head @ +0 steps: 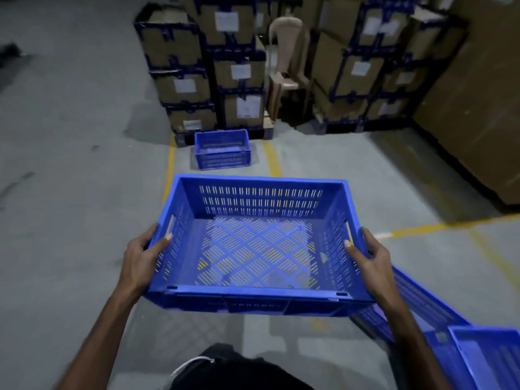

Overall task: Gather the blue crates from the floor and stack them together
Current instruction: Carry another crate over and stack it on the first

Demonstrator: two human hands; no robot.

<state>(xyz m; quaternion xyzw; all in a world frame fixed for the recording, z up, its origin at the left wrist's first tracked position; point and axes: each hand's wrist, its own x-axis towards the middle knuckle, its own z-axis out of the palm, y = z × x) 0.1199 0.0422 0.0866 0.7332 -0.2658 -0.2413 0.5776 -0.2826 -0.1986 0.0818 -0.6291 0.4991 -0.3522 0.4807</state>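
Two hands, left hand (143, 258) and right hand (371, 260), have fingers clamped on your slotted blue plastic crate (253, 249); another small blue crate (222, 149) waits at twelve o'clock, blue crates (450, 333) at four

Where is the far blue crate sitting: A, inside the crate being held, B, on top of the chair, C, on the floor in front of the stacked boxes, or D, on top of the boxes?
C: the far crate sits on the floor at the foot of the stacked boxes, well beyond the held crate.
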